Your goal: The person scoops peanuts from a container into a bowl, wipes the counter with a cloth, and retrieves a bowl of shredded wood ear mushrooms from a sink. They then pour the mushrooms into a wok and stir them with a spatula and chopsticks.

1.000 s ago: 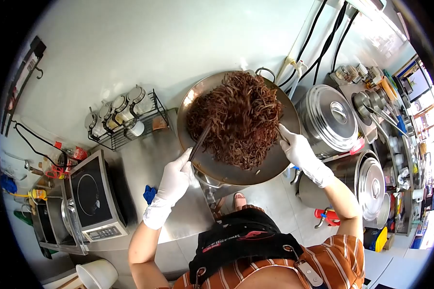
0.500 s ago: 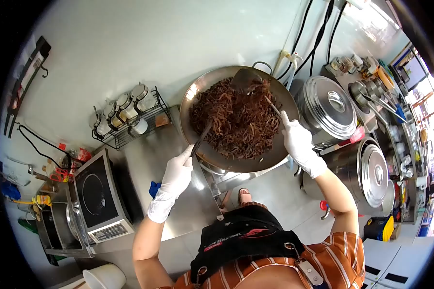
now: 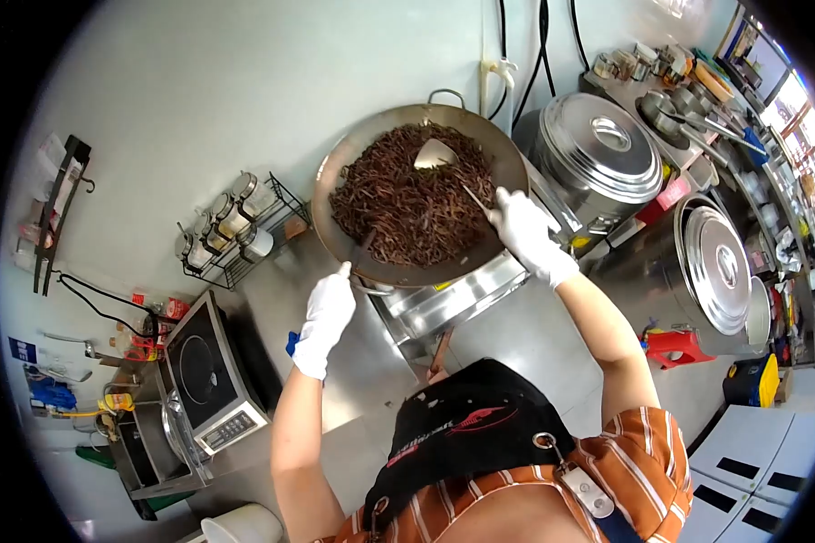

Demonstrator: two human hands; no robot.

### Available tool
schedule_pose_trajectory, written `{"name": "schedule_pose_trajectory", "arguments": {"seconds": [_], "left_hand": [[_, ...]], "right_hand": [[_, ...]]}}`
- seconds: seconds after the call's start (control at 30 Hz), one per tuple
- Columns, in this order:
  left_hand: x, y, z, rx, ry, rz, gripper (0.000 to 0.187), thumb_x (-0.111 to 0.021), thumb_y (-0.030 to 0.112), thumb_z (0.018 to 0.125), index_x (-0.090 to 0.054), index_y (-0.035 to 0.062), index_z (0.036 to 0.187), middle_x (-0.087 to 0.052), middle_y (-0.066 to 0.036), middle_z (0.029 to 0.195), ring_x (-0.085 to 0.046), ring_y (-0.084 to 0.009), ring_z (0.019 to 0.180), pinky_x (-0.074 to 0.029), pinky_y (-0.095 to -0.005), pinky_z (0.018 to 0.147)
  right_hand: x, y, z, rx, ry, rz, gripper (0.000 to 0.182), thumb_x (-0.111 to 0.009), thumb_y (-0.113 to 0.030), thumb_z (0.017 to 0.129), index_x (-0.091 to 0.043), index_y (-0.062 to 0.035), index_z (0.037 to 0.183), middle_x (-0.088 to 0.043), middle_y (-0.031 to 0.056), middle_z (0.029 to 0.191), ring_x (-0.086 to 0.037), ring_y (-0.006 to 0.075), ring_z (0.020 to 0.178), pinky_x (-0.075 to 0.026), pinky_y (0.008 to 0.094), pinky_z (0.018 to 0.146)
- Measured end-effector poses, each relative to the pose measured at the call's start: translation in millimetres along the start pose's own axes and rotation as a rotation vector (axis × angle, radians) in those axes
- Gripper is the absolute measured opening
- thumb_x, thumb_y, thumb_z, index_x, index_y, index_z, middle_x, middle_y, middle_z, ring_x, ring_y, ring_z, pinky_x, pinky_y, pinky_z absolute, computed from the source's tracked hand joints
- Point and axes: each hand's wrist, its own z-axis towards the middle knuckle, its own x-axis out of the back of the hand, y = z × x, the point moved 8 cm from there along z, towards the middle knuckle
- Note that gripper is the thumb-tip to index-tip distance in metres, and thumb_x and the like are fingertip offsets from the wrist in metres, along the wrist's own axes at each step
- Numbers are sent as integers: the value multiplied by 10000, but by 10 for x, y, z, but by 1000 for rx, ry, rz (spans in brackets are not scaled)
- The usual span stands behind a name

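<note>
A wide wok [image 3: 330, 231] is heaped with dark brown shredded strips of food [image 3: 407, 208]. My right hand [image 3: 527, 233], in a white glove, is closed round the handle of a metal wok spatula [image 3: 435, 154]. Its blade rests on top of the strips toward the far side. At the near left rim, my left hand [image 3: 329, 309], also gloved, is closed on a dark-handled utensil [image 3: 363, 248]. That utensil's far end is buried in the food, so its kind cannot be made out.
Left of the wok stand a wire rack [image 3: 231, 262] of seasoning jars and an induction cooker [image 3: 210, 371]. Large lidded steel pots [image 3: 598, 149] sit close on the right. A steel counter [image 3: 335, 389] runs along the left, and hoses hang on the wall behind.
The spatula blade has turned over from dark and lifted to pale and lying on the strips. The left utensil has sunk deeper into the food. My view has shifted slightly.
</note>
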Motion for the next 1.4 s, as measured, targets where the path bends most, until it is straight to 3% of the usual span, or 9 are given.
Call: {"name": "schedule_pose_trajectory", "arguments": {"seconds": [0.07, 0.2, 0.27, 0.37, 0.57, 0.9, 1.23, 1.27, 1.4], "left_hand": [[-66, 23, -14, 15, 14, -11, 367, -414, 115, 881, -563, 58, 1212, -628, -249, 847, -613, -404, 791, -487, -468, 715], [-103, 181, -74, 2, 76, 55, 366, -425, 121, 881, -569, 73, 1214, -629, -243, 892, -611, -392, 839, -490, -446, 751], [-161, 155, -61, -18, 109, 94, 354, -450, 134, 880, -579, 84, 1206, -629, -224, 870, -608, -382, 834, -488, -440, 755], [-174, 209, -68, -59, 150, 97, 340, -491, 125, 870, -588, 85, 1193, -625, -213, 875, -603, -380, 844, -481, -434, 764], [-224, 278, -86, 48, 104, 94, 344, -494, 91, 868, -586, 81, 1200, -625, -242, 934, -613, -365, 888, -480, -390, 787], [-300, 296, -79, 123, 72, 69, 349, -485, 72, 890, -564, 68, 1230, -638, -244, 864, -650, -314, 788, -483, -340, 719], [-163, 433, -117, 218, 23, 73, 350, -464, 81, 898, -558, 71, 1236, -633, -244, 962, -636, -332, 912, -479, -341, 798], [-103, 408, -98, 55, 117, 188, 351, -473, 92, 887, -570, 81, 1225, -640, -230, 939, -625, -354, 879, -483, -378, 794], [362, 638, -101, -76, 208, 445, 274, -497, 147, 873, -629, 95, 1107, -640, -189, 828, -627, -343, 790, -494, -418, 703]], "right_hand": [[345, 420, -110, -102, 425, 372, 196, -555, -204, 851, -639, -32, 895, -630, 174, 891, -613, 329, 833, -475, 410, 759], [-425, 1607, -636, -532, 501, 911, 186, -539, -159, 852, -646, -31, 771, -637, 109, 704, -590, 200, 630, -464, 324, 607], [-1069, 1731, -980, -815, 373, 1233, 182, -537, -149, 858, -637, -49, 745, -611, 70, 650, -529, 145, 502, -417, 267, 463], [-2576, 1576, -1309, -1168, -360, 1906, 222, -569, -305, 876, -620, -90, 845, -607, 30, 641, -520, 134, 456, -400, 250, 411], [-2787, 1292, -1154, -1186, -332, 1829, 546, -571, -470, 864, -483, -44, 1194, -639, 176, 1054, -626, 300, 934, -512, 429, 811], [-2775, 1376, -996, -1226, -130, 1715, 161, -711, -165, 772, -635, -30, 814, -643, 77, 720, -554, 152, 543, -449, 271, 487], [-3602, 1713, -1003, -1174, -137, 1258, 290, -621, -302, 850, -634, -19, 911, -646, 97, 825, -591, 183, 703, -479, 318, 636], [-2496, 1518, -1102, -1110, -10, 1662, 295, -616, -284, 850, -616, 3, 923, -630, 94, 826, -591, 181, 757, -471, 309, 679], [-740, 1471, -1014, -538, 462, 1280, 232, -566, -142, 880, -600, -9, 1067, -650, 72, 911, -606, 132, 771, -483, 259, 694]]}}
